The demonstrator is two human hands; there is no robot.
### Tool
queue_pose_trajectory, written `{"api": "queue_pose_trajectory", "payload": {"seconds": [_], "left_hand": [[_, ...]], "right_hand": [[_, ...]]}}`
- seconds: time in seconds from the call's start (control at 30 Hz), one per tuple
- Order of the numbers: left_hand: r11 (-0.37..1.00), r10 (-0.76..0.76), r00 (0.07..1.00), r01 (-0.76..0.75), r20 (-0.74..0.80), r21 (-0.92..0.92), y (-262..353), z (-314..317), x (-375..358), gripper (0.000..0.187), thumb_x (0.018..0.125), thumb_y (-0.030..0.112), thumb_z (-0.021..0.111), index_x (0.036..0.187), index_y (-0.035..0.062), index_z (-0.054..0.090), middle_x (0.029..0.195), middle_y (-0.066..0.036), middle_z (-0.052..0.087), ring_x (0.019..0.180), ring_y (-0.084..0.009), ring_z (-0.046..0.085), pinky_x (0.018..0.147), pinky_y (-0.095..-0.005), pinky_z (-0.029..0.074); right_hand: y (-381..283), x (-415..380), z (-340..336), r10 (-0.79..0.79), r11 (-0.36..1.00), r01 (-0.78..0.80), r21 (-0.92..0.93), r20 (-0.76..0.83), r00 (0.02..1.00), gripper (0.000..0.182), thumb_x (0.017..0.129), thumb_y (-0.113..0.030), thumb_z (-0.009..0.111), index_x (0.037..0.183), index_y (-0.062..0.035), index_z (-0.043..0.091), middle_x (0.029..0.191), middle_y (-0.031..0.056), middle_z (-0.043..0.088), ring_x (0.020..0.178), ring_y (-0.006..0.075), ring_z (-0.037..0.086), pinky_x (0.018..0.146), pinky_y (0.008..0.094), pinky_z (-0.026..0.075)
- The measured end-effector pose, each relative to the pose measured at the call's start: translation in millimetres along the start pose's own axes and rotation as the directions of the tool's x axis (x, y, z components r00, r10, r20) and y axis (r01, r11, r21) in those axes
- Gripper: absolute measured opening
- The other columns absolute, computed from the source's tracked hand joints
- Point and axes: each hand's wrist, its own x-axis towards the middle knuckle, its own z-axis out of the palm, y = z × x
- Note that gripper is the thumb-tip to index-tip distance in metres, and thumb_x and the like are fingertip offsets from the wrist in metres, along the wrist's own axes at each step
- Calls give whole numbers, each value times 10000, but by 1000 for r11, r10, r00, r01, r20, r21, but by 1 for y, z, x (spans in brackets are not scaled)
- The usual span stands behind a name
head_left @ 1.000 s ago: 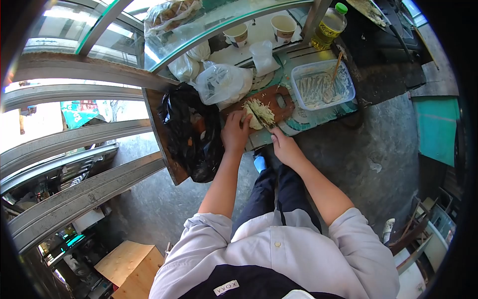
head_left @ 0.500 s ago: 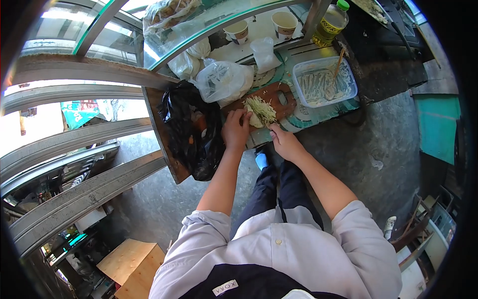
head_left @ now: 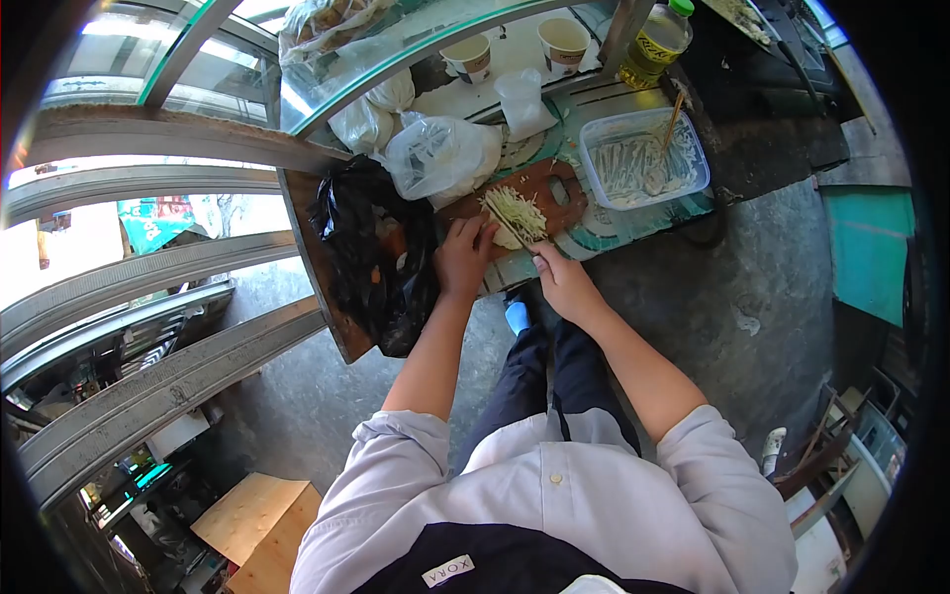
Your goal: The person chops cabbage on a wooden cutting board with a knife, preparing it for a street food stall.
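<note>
Shredded pale green cabbage (head_left: 522, 210) lies in a heap on a brown wooden cutting board (head_left: 565, 194) with a handle hole. My right hand (head_left: 562, 281) is closed round the handle of a knife (head_left: 508, 224), whose thin dark blade runs up and left across the near side of the shreds. At the left side of the heap, my left hand (head_left: 463, 255) has its fingers bent round an uncut cabbage piece (head_left: 506, 239) and presses it on the board. The fingertips are close to the blade.
A black plastic bag (head_left: 374, 257) lies left of my left hand, with a clear plastic bag (head_left: 445, 158) behind it. Right of the board are a tub of white paste (head_left: 643, 163) and an oil bottle (head_left: 657, 45). Two paper cups (head_left: 565, 48) stand behind glass.
The knife blade now shows across the cabbage, where it was hardly visible before. My left hand has shifted slightly left, and the view has moved a little.
</note>
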Motion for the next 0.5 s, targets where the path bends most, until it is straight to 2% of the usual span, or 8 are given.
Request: {"api": "queue_pose_trajectory", "payload": {"seconds": [0.03, 0.1, 0.2, 0.3, 0.43, 0.5], "left_hand": [[1000, 0, 1000, 0, 0, 0, 0, 0, 0, 249, 876, 332, 683, 1065, 171, 698, 902, -39, 654, 752, -295, 663, 601, -388, 521], [1000, 2, 1000, -2, -1, -13, 2, -2, 1, 246, 875, 320, 685, 1069, 170, 697, 900, -41, 657, 755, -296, 663, 599, -384, 522], [999, -30, 999, 30, 16, -43, 5, -4, 0, 214, 869, 267, 694, 1035, 132, 695, 870, -64, 640, 771, -285, 656, 628, -376, 511], [999, -34, 999, 35, 24, -24, 6, -4, 0, 219, 868, 273, 694, 1041, 139, 695, 867, -57, 638, 762, -282, 656, 620, -377, 511], [1000, 2, 1000, -2, -3, 6, 3, -1, 0, 229, 867, 290, 694, 1046, 147, 696, 871, -50, 641, 761, -277, 657, 614, -376, 513], [1000, -5, 1000, 6, 18, -10, 2, -2, 0, 240, 867, 310, 691, 1045, 149, 693, 881, -47, 644, 767, -278, 659, 610, -377, 514]], "right_hand": [[-3, -2, 0, 0, 1000, 0, 0, 0, 1000, 241, 993, -190, 461, 1191, -81, 546, 882, 271, 647, 860, 472, 620, 733, 518, 489], [-7, -3, 1, -4, 993, 0, -114, -32, 999, 238, 988, -187, 467, 1190, -89, 543, 830, 269, 644, 799, 474, 623, 688, 537, 488], [-8, -4, 5, -8, 988, 1, -156, -46, 999, 226, 980, -176, 472, 1183, -101, 537, 785, 262, 640, 746, 475, 620, 649, 558, 476], [-8, -2, 6, 7, 980, -12, -197, -31, 1000, 215, 973, -168, 475, 1172, -104, 527, 777, 259, 639, 737, 474, 618, 642, 567, 468], [1, 5, 10, 18, 973, -16, -229, 4, 1000, 212, 967, -163, 480, 1164, -99, 526, 786, 259, 640, 741, 473, 617, 653, 570, 467], [5, 13, 9, -18, 984, 20, -178, 11, 1000, 215, 966, -173, 481, 1163, -101, 528, 807, 260, 644, 758, 473, 618, 670, 570, 469]]}}
